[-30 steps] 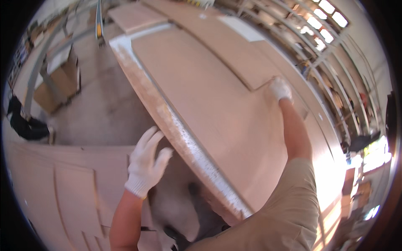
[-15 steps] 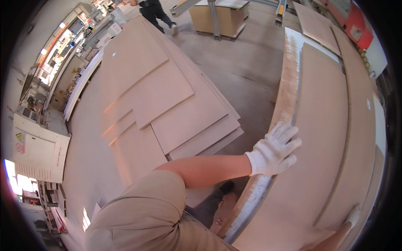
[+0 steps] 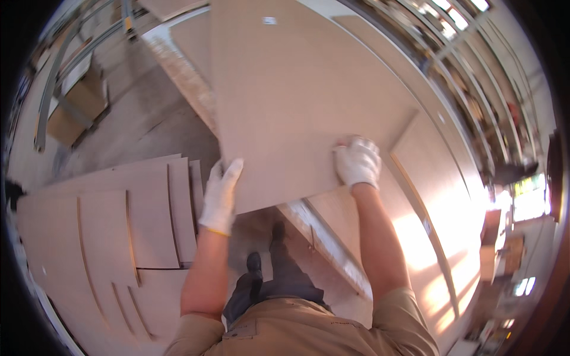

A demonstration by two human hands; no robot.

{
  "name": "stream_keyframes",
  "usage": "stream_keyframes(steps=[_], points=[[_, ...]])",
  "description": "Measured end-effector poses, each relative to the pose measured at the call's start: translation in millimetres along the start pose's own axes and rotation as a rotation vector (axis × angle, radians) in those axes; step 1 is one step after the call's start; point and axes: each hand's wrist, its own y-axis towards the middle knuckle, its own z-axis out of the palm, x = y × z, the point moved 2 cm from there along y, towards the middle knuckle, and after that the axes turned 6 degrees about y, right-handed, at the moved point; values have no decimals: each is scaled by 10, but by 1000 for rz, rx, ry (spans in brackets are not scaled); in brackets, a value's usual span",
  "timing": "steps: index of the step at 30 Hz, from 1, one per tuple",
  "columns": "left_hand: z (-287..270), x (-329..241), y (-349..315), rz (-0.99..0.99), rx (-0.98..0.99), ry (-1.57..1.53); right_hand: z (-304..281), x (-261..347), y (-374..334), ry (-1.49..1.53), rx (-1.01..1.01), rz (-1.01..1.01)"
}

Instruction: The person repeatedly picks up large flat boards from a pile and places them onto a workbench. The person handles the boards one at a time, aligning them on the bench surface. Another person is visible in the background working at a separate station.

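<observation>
A large flat wooden board [image 3: 285, 113] with a small white label [image 3: 269, 21] lies before me, its near left corner jutting past the bench edge. My left hand [image 3: 219, 193], in a white knit glove, grips that corner's left edge, thumb on top and fingers partly hidden at the side. On the board's right edge is my right hand [image 3: 358, 161], also gloved, its fingers curled over the rim. More boards [image 3: 439, 166] lie beneath and to the right on the bench.
A spread stack of similar boards [image 3: 101, 231] is at my left. The bench's worn edge [image 3: 184, 83] runs diagonally ahead. A tan box-like stack [image 3: 80, 110] stands beside metal rails [image 3: 53, 89] at far left. My shoe [image 3: 254, 263] is on the floor between stack and bench.
My view has swung right toward the bench. My left hand, which lay with fingers spread on the bench boards, now grips a board's edge. The right hand has come into full view on the same board.
</observation>
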Motion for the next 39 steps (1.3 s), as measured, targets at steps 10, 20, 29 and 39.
stream_keyframes(steps=[10, 20, 29, 39], points=[[-451, 425, -1985, -112, 651, -313, -367, -1282, -1868, 295, 227, 228], [177, 1099, -4334, -440, 1428, -245, -395, -3714, -3112, 274, 137, 539], [858, 1375, -4182, -86, 591, -557, -748, -4621, -4327, 377, 66, 479], [492, 1203, -4345, -131, 556, -855, -1036, -5297, -5615, 397, -142, 285]])
